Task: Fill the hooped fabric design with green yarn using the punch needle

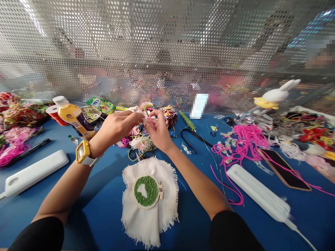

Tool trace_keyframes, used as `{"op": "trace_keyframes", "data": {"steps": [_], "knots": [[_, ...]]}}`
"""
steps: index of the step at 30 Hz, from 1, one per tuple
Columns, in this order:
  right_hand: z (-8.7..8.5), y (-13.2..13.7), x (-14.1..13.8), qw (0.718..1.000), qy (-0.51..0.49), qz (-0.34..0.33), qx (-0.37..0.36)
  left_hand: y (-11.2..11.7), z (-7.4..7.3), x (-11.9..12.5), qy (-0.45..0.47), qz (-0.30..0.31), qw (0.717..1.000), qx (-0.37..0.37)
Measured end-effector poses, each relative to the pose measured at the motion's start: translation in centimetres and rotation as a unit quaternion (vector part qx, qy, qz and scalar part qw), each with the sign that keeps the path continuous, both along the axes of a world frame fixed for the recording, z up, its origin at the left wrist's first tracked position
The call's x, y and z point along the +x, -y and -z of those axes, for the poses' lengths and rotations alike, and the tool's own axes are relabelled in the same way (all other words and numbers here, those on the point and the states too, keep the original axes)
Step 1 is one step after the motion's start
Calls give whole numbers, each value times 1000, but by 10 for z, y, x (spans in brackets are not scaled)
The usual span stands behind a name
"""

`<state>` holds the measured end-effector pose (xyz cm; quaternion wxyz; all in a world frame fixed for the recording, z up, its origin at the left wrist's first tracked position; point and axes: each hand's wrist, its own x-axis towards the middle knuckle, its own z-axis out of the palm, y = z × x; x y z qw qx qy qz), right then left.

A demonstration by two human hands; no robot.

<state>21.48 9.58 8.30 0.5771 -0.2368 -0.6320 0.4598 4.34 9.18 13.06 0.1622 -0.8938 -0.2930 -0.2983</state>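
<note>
The right grip (158,131) pinches a thin needle (147,111) upright. The left grip (118,127), fingertips clenched, touches it.

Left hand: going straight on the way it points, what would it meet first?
Probably the right hand: the left hand points rightward and the two nearly touch above the tangled thread pile, though depth is unclear.

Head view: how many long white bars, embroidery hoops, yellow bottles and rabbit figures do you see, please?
Long white bars: 2
Embroidery hoop: 1
Yellow bottle: 1
Rabbit figure: 1
Total: 5
</note>
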Motion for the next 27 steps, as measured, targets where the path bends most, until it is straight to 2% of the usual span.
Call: {"op": "trace_keyframes", "data": {"steps": [5,10,14,16,18,21,27], "knots": [[-6,5,0,999,-6,-43,-18,1,5,1,9,6,999,39],[-11,5,3,994,-29,-78,-65,1,7,3,62,27,996,52],[-17,5,7,990,-44,-94,-90,-1,6,7,155,43,986,38],[-17,3,8,991,-48,-88,-91,-1,7,10,227,52,973,-4],[-14,-1,8,993,-41,-76,-85,0,7,12,311,81,944,-70],[-6,-9,7,995,-26,-67,-67,1,4,14,430,135,878,-160],[11,-20,4,999,12,-29,-37,-1,-9,8,579,172,751,-266]]}}
